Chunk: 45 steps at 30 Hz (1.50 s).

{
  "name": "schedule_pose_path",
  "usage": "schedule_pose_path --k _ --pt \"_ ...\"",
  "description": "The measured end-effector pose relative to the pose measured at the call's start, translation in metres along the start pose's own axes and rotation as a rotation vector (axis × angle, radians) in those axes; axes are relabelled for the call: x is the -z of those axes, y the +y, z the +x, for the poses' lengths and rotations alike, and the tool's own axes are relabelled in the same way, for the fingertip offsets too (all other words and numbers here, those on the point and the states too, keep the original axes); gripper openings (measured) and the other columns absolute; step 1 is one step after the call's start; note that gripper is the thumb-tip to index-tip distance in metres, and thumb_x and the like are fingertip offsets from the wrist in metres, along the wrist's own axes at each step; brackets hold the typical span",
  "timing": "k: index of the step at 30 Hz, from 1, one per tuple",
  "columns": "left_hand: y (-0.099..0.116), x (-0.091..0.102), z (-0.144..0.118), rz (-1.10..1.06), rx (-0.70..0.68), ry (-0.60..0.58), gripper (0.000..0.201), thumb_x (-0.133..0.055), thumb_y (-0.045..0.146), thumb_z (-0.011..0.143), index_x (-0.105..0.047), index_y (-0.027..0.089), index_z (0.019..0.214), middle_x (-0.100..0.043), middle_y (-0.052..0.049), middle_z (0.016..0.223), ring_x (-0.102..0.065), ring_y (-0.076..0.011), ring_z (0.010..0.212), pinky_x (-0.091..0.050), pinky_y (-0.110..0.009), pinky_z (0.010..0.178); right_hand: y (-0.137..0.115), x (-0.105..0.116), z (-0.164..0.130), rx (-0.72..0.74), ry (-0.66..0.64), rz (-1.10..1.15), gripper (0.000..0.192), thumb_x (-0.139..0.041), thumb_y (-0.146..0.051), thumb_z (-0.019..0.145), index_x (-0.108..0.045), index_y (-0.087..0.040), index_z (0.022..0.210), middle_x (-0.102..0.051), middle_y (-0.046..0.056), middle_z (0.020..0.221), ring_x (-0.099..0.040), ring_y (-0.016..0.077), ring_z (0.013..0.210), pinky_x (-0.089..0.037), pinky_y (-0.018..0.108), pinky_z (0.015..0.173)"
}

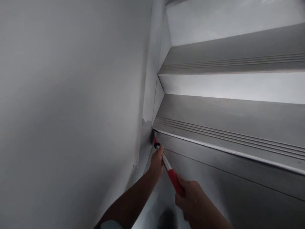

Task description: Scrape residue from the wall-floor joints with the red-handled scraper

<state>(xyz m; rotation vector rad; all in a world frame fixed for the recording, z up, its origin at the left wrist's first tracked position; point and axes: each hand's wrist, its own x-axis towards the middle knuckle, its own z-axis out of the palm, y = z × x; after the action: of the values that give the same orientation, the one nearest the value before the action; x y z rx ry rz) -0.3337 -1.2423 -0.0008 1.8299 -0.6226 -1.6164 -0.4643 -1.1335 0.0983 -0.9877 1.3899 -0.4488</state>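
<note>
A pole tool with a silver shaft, red grip and small red head [176, 183] slants up and away from me. My right hand [192, 198] is closed around the lower end of the red grip. Farther up, my left hand [157, 160] wraps the silver shaft just below a black collar. The tool's head reaches into the corner where the lowest visible step [226, 127] meets the side skirting. A dark edge shows at the head, but it is too small and dim to tell if it is bristle or blade.
Grey steps [226, 54] with grooved nosings rise on the right. A smooth pale wall [71, 95] fills the left side, with a skirting strip [151, 63] between it and the stairs. The skirting paint has a ragged edge near the tool. A dark shoe tip [167, 219] shows below.
</note>
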Motion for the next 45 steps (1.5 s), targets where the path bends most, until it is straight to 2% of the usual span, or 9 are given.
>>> schedule_pose_path --k 6,10,14,20,25,30,36,40,45 --pt "-0.007 0.004 -0.005 -0.039 -0.021 0.008 0.037 -0.061 0.051 0.064 -0.043 0.019 0.060 -0.042 0.007 0.047 -0.038 -0.0062 0.041 -0.031 -0.021 0.042 0.016 -0.019 0.001 0.055 0.007 -0.087 0.056 -0.043 -0.007 0.061 -0.049 -0.013 0.116 -0.059 0.001 0.067 -0.049 0.0093 0.055 -0.034 0.020 0.051" --pt "-0.007 0.003 -0.004 -0.032 -0.007 0.027 0.037 -0.062 0.051 0.063 -0.042 0.019 0.058 -0.040 0.007 0.047 -0.038 -0.0065 0.041 -0.030 -0.021 0.042 0.018 -0.020 0.001 0.067 0.018 -0.051 0.049 -0.040 -0.007 0.063 -0.052 -0.014 0.110 -0.059 0.000 0.066 -0.050 0.0089 0.055 -0.036 0.019 0.052" --pt "-0.006 0.005 -0.006 0.021 -0.032 0.019 0.038 -0.060 0.052 0.064 -0.042 0.019 0.056 -0.040 0.007 0.046 -0.036 -0.0070 0.040 -0.028 -0.022 0.040 0.019 -0.021 0.001 0.071 -0.013 -0.102 0.057 -0.043 -0.007 0.061 -0.048 -0.015 0.117 -0.061 0.001 0.068 -0.053 0.0101 0.058 -0.037 0.019 0.053" --pt "-0.005 0.003 -0.007 0.036 -0.037 0.033 0.034 -0.059 0.047 0.066 -0.042 0.020 0.055 -0.041 0.006 0.046 -0.038 -0.0074 0.041 -0.029 -0.022 0.041 0.012 -0.012 -0.004 -0.011 0.007 -0.067 0.038 -0.044 -0.009 0.063 -0.059 -0.017 0.097 -0.055 -0.003 0.057 -0.048 0.0079 0.048 -0.032 0.018 0.046" --pt "-0.005 0.010 -0.006 0.036 -0.001 0.026 0.030 -0.061 0.042 0.065 -0.043 0.020 0.056 -0.040 0.006 0.044 -0.037 -0.0074 0.038 -0.029 -0.022 0.040 0.003 -0.017 -0.007 0.000 0.029 -0.069 0.037 -0.044 -0.005 0.061 -0.061 -0.017 0.092 -0.058 -0.001 0.061 -0.048 0.0084 0.052 -0.034 0.019 0.050" --pt "0.001 0.010 -0.009 0.031 0.002 0.001 0.033 -0.061 0.046 0.064 -0.044 0.020 0.053 -0.040 0.006 0.043 -0.037 -0.0073 0.037 -0.027 -0.022 0.038 0.007 -0.026 -0.010 0.019 0.093 -0.131 0.046 -0.047 -0.010 0.062 -0.058 -0.018 0.106 -0.064 0.004 0.072 -0.055 0.0126 0.060 -0.039 0.021 0.056" --pt "-0.001 0.008 0.002 0.044 0.041 -0.001 0.037 -0.062 0.047 0.062 -0.042 0.020 0.049 -0.038 0.005 0.039 -0.035 -0.0075 0.035 -0.024 -0.022 0.036 0.010 -0.029 0.001 0.014 0.082 -0.144 0.046 -0.045 -0.011 0.063 -0.058 -0.018 0.106 -0.061 0.001 0.064 -0.055 0.0121 0.058 -0.039 0.021 0.056" --pt "-0.004 0.008 0.007 0.024 0.015 -0.006 0.033 -0.060 0.042 0.064 -0.042 0.019 0.050 -0.039 0.006 0.041 -0.036 -0.0068 0.037 -0.025 -0.022 0.038 0.014 -0.036 0.008 -0.015 0.065 -0.184 0.052 -0.042 -0.010 0.064 -0.053 -0.016 0.115 -0.059 0.000 0.061 -0.053 0.0118 0.056 -0.038 0.021 0.053" --pt "-0.004 0.003 0.001 -0.008 -0.009 0.011 0.027 -0.057 0.038 0.066 -0.040 0.020 0.054 -0.039 0.006 0.044 -0.036 -0.0071 0.039 -0.028 -0.022 0.040 0.027 -0.034 0.004 0.027 0.053 -0.268 0.062 -0.044 -0.009 0.064 -0.044 -0.014 0.125 -0.064 0.006 0.078 -0.057 0.0141 0.064 -0.041 0.024 0.062"
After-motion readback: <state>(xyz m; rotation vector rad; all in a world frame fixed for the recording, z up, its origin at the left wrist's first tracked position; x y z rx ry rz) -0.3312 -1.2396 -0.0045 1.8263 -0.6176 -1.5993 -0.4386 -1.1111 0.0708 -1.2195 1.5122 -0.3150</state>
